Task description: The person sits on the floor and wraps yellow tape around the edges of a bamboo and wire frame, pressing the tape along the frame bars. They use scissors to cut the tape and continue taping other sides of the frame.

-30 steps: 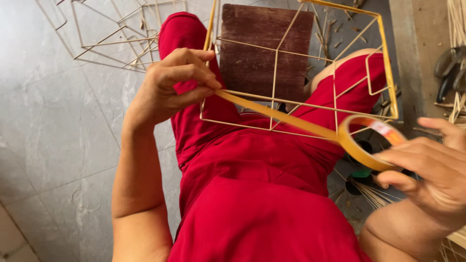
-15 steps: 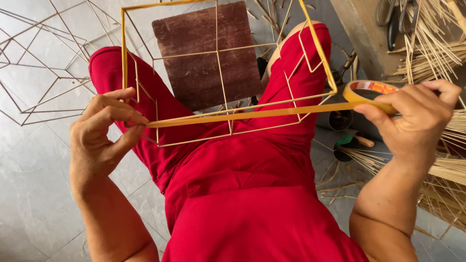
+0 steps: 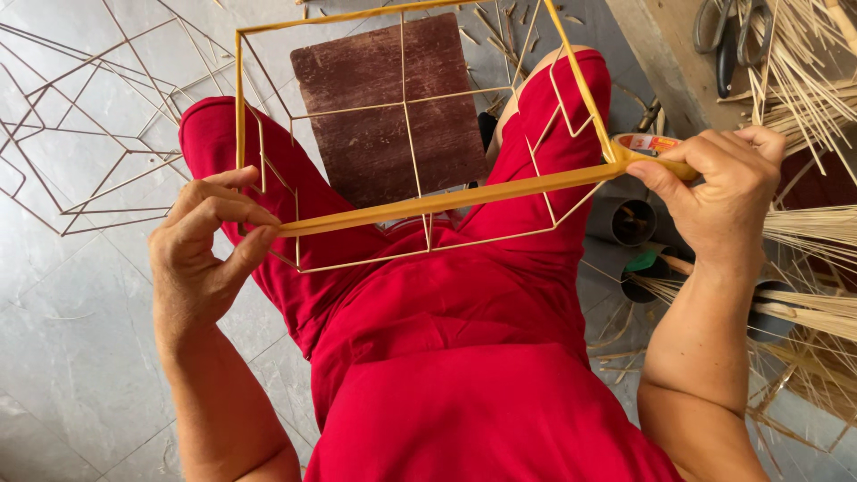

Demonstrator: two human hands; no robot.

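Note:
A thin-stick frame [image 3: 403, 125], box-shaped and partly wrapped in yellow, rests over my red-clad lap. A yellow tape strip [image 3: 446, 201] is stretched along its lower front bar. My left hand [image 3: 201, 245] pinches the strip's free end at the frame's left corner. My right hand [image 3: 719, 192] grips the roll of tape [image 3: 644, 143] at the frame's right corner, fingers curled over it. The strip runs taut between both hands.
A dark brown board [image 3: 386, 107] lies on the floor behind the frame. An unwrapped stick frame [image 3: 85, 134] sits at left on the grey tiles. Bundles of thin sticks [image 3: 803, 98], scissors [image 3: 725, 40] and grey tubes [image 3: 625, 223] crowd the right side.
The frame has turned so its front bar lies nearly level. My right hand carried the roll up to the right corner, and the strip now lies along the bar.

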